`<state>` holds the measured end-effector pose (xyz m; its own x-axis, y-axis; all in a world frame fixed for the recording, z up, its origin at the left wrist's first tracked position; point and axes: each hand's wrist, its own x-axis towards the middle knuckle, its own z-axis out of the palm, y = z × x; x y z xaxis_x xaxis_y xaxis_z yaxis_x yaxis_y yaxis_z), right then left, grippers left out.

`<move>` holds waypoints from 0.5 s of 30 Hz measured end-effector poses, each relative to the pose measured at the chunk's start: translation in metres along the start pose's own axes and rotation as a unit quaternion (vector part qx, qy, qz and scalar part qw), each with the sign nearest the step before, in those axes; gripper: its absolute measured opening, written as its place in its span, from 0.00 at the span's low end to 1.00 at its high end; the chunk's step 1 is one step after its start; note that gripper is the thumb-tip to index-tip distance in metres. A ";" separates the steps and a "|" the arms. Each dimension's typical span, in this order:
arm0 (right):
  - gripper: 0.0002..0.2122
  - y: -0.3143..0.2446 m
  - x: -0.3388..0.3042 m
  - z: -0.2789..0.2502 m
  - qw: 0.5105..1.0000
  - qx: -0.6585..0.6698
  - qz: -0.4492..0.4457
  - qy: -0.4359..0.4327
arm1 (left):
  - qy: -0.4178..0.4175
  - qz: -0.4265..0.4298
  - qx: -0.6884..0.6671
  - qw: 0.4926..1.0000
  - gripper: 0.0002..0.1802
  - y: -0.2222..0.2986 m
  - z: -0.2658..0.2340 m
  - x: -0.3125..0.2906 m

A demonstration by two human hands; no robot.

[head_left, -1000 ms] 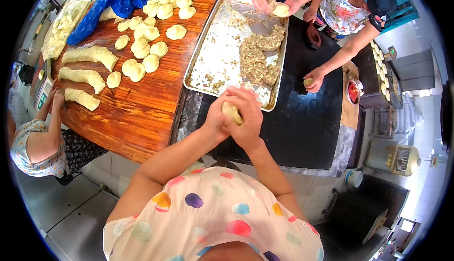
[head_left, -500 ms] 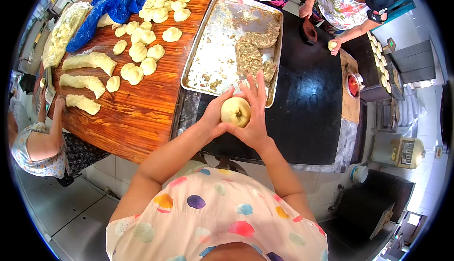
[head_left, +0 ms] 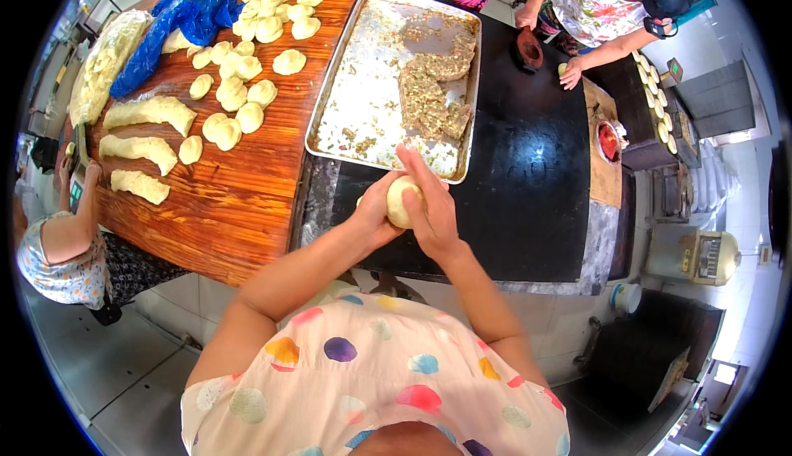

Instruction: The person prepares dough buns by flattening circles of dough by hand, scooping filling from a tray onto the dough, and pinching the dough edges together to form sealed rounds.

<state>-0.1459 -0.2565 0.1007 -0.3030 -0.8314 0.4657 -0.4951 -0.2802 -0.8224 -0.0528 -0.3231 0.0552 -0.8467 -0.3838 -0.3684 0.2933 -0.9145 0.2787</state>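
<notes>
A round, pale-yellow dough ball (head_left: 403,200) sits between my two palms, above the near edge of the black work surface. My left hand (head_left: 373,210) cups it from the left, with its fingers partly hidden behind the ball. Against its right side presses my right hand (head_left: 435,212), fingers straight and pointing up and away. Just beyond my hands lies a metal tray (head_left: 346,101) smeared with bits of filling. A mound of brownish, chopped filling (head_left: 433,97) is heaped along the tray's right part.
Left, a wooden table (head_left: 239,208) bears several flattened dough pieces (head_left: 289,62), dough strips (head_left: 140,152) and a blue plastic sheet (head_left: 186,23). Co-workers stand at the far side and left. A dark red tool (head_left: 529,47) and a bowl with red contents (head_left: 608,141) are right.
The ball has turned in my hands, so its gathered pleats no longer show. My right hand has tilted over to lie flatter along its side. The far co-worker's dark red tool has shifted.
</notes>
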 end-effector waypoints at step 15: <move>0.18 0.047 -0.041 0.013 0.996 -0.092 -0.003 0.004 | 0.118 0.034 -0.002 0.992 0.17 -0.036 -0.028 -0.001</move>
<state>-0.1466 -0.2414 0.0385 -0.3066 -0.8259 0.4733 -0.6379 -0.1908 -0.7461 -0.0501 -0.2932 0.0207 -0.6974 -0.4635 -0.5467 0.3478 -0.8858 0.3073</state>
